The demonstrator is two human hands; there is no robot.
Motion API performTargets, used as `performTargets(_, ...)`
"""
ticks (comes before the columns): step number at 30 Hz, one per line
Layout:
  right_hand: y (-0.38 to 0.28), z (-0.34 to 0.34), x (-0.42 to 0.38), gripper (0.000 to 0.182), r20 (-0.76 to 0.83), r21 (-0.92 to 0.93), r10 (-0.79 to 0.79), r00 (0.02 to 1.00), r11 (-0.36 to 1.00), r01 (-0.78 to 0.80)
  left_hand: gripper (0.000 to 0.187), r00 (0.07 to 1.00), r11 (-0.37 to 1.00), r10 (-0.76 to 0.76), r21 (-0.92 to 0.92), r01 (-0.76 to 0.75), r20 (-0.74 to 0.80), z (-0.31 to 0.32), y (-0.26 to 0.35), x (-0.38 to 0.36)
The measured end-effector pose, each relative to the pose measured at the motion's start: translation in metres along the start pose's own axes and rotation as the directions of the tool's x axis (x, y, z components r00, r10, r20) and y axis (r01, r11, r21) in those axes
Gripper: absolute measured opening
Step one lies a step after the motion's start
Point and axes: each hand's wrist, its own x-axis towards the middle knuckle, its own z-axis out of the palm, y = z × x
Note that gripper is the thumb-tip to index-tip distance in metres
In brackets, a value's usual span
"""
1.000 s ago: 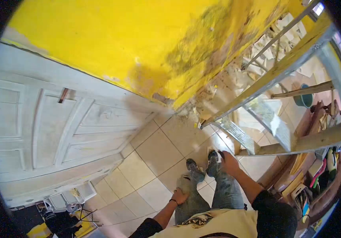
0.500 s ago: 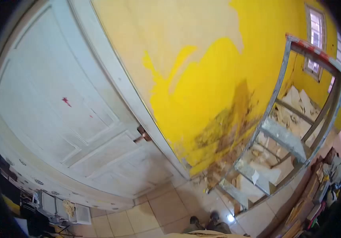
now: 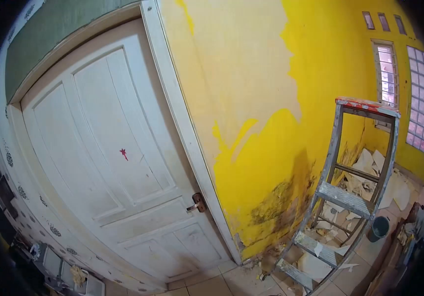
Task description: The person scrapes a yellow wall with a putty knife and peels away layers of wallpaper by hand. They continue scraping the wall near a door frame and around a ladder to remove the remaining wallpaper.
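Observation:
Neither of my hands shows in the head view. A paint-spattered stepladder (image 3: 345,196) with a red top stands open on the right, close to the wall. Behind and around it, the yellow wall (image 3: 266,158) has a large bare beige patch (image 3: 231,64) where the yellow is gone. Low down, dark stains (image 3: 273,202) spread over the wall. On the left is a shut white door (image 3: 103,123) with a brown handle (image 3: 198,203) and a small red mark.
A dark bucket (image 3: 380,227) stands right of the ladder. Torn pale sheets (image 3: 365,167) and scraps lie piled along the wall's foot. Boards and cloths (image 3: 409,237) are heaped at the right edge. A white bin (image 3: 95,285) sits at lower left. Windows (image 3: 386,71) are in the far wall.
My view has tilted upward. The door's top and more windows now show, the bucket has come into view, and my feet have dropped out of it.

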Motion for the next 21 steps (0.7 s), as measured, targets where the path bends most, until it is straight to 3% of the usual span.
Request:
performTargets(7, 0.091, 0.001, -0.04, 0.036, -0.04, -0.115, 0.18, 0.983, 0.976, -0.183, 0.057, 0.998, 0.998, -0.042, -0.048, 0.044, 0.054, -0.008, 0.0, -0.004)
performTargets(11, 0.125, 0.014, -0.048, 0.038, -0.031, -0.203, 0.194, 0.981, 0.959, -0.196, 0.058, 0.993, 0.994, -0.077, -0.077, 0.084, 0.085, -0.024, -0.003, -0.004)
performTargets(14, 0.127, 0.028, -0.005, 0.039, -0.062, -0.223, 0.099, 0.993, 0.969, -0.111, 0.059, 0.997, 0.999, 0.031, -0.038, -0.028, 0.069, -0.018, 0.051, 0.015)
performTargets(15, 0.115, 0.033, 0.013, 0.036, -0.103, -0.234, 0.118, 0.988, 0.962, -0.139, 0.056, 0.979, 0.974, 0.196, 0.102, -0.2, 0.045, -0.001, 0.088, 0.017)
performTargets(16, 0.067, 0.016, -0.003, 0.036, -0.221, -0.114, -0.079, 0.972, 0.992, 0.055, 0.048, 0.923, 0.911, 0.385, 0.168, -0.377, -0.019, 0.008, 0.118, 0.037)
performTargets(17, 0.07, 0.019, 0.027, 0.037, -0.139, -0.078, -0.034, 0.99, 0.997, 0.023, 0.042, 0.849, 0.734, 0.529, 0.508, -0.45, -0.013, 0.05, 0.168, -0.008)
performTargets(18, 0.035, 0.016, 0.024, 0.032, -0.325, 0.032, -0.19, 0.926, 0.977, 0.212, 0.034, 0.535, 0.423, 0.839, 0.499, -0.756, 0.098, 0.055, 0.187, 0.012)
performTargets(19, -0.005, -0.002, 0.03, 0.022, -0.122, 0.326, -0.092, 0.988, 0.937, 0.128, 0.034, 0.502, 0.324, 0.858, 0.646, -0.691, 0.107, 0.069, 0.22, 0.004)
performTargets(20, 0.004, 0.016, 0.068, 0.015, -0.235, 0.334, -0.188, 0.954, 0.906, 0.261, 0.033, 0.35, 0.249, 0.932, 0.545, -0.801, 0.089, 0.099, 0.242, -0.023)
performTargets(21, -0.05, -0.007, 0.06, 0.027, -0.211, 0.234, -0.212, 0.954, 0.937, 0.26, 0.034, 0.151, 0.016, 0.982, 0.748, -0.664, 0.113, 0.099, 0.266, -0.007)
